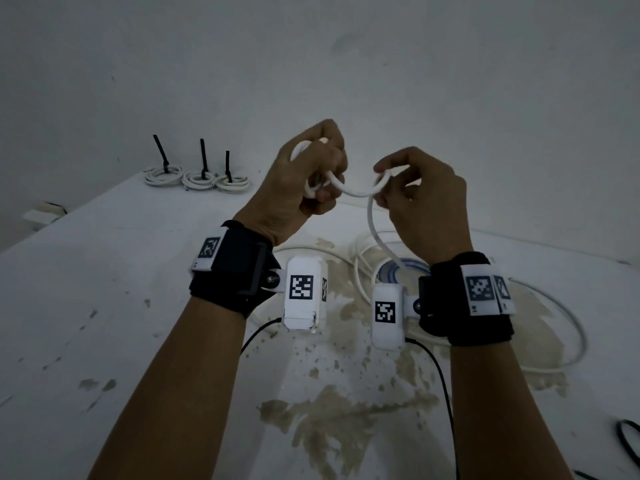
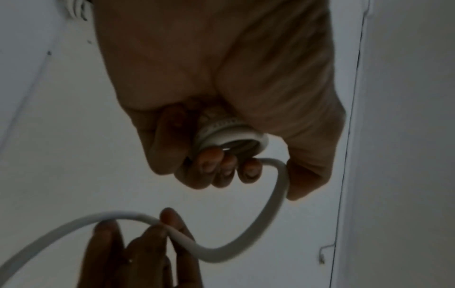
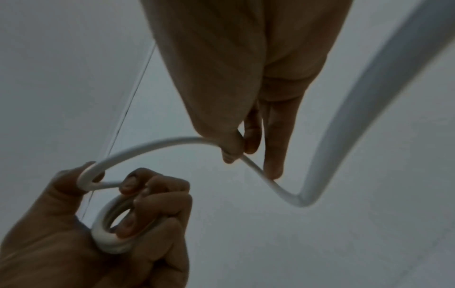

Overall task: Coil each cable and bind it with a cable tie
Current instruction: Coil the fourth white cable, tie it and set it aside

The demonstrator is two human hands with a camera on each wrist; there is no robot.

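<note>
Left hand [image 1: 304, 174] is raised above the counter [image 1: 104, 306], grip clenched round a small, partly wound coil of smooth round white plastic cable [image 3: 115, 224]; the fingertips [image 2: 209, 161] poke through the coil's hole. From the coil, the cable arcs across to the right hand [image 1: 422, 199], whose thumb and fingers pinch it just past the bend. Beyond that pinch the loose length of the cable drops to the counter, joining slack white loops [image 1: 554, 327] that sprawl toward the right edge.

The counter is white and matte, its paint chipped into tan blotches across the near middle. Far left corner: three finished white cable coils [image 1: 197, 178], touching in a row, each bound with a black cable tie [image 1: 203, 161] whose tail sticks up. A blue coiled cable [image 1: 408, 268] shows partly behind the right wrist. Both wrists carry black straps with white marker-tagged boxes. The left half of the counter is bare; a plain white wall stands behind.
</note>
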